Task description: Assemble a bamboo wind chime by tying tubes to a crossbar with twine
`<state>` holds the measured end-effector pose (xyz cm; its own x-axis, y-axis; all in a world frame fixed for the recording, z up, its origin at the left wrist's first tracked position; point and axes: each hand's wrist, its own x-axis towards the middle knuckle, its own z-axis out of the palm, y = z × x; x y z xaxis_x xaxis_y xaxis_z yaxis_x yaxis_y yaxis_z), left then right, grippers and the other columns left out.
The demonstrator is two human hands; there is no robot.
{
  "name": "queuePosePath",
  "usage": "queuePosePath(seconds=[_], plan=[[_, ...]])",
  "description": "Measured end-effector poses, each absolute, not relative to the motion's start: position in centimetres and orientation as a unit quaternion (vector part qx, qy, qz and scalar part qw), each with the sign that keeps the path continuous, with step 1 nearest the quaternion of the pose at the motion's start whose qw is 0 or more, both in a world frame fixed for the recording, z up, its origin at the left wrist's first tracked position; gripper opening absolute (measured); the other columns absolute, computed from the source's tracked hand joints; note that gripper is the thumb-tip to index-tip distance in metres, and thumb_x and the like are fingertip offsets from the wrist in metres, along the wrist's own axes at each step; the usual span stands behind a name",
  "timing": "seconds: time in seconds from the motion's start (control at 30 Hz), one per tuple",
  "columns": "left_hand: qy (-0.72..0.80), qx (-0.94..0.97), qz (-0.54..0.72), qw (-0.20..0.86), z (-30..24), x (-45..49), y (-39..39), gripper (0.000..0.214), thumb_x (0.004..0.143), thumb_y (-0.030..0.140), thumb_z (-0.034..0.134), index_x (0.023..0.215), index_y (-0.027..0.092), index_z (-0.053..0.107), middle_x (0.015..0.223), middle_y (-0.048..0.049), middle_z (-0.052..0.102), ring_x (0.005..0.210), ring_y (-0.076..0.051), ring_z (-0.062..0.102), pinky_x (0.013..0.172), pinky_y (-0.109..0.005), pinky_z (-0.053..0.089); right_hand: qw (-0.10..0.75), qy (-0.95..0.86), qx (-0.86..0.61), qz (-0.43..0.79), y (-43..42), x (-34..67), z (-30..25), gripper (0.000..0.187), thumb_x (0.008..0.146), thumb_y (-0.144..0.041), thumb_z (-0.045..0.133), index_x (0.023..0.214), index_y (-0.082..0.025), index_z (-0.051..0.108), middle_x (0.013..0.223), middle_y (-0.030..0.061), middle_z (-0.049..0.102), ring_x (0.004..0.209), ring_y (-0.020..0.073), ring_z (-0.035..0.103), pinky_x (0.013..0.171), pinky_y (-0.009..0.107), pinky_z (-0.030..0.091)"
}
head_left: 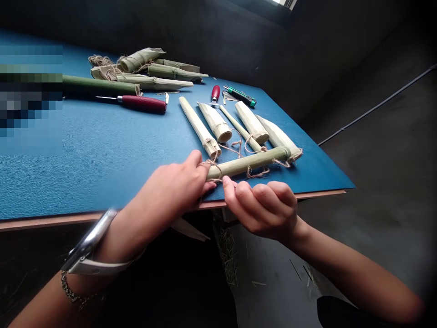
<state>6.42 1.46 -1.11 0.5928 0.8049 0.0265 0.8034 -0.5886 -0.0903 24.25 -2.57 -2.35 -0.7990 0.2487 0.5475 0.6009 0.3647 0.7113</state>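
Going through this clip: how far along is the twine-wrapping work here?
Seemingly done: the tied green bundles at the far end of the blue table. In hand: the left hand and right hand work twine at one end of a green stick. Left: pale wrapped tubes nearby, with loose twine.

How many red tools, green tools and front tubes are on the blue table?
Red-handled tools: 2
Green-and-black tool: 1
Bamboo-like tubes at the front: 6
Total: 9
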Motion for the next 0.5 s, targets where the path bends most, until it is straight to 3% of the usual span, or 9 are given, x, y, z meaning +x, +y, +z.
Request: queuePosePath(seconds=[0.2,0.5], plan=[[-0.44,-0.898,0.004,0.006,-0.89,6.2,1.89,0.035,0.088,0.044,0.043,0.106,0.018,0.057,0.101,-0.0072,0.053,0.06,-0.013,0.06,0.053,-0.023,0.043,0.171,-0.809,-0.274,-0.491,-2.5,23.95,-2.95,0.014,0.082,-0.024,0.062,0.089,-0.014,0.068,0.068,0.0002,0.055,0.063,0.0101,0.036,0.06,0.028,0.025],[-0.426,-0.904,-0.018,-0.008,-0.78,6.0,2.2,0.028,0.085,0.036,0.044,0.096,0.017,0.06,0.095,-0.0067,0.055,0.058,-0.011,0.058,0.055,-0.023,0.044,0.219,-0.797,-0.327,-0.459,-2.13,23.77,-3.17,0.011,0.084,-0.014,0.055,0.082,-0.013,0.065,0.059,0.0,0.051,0.06,0.0124,0.036,0.061,0.028,0.022]])
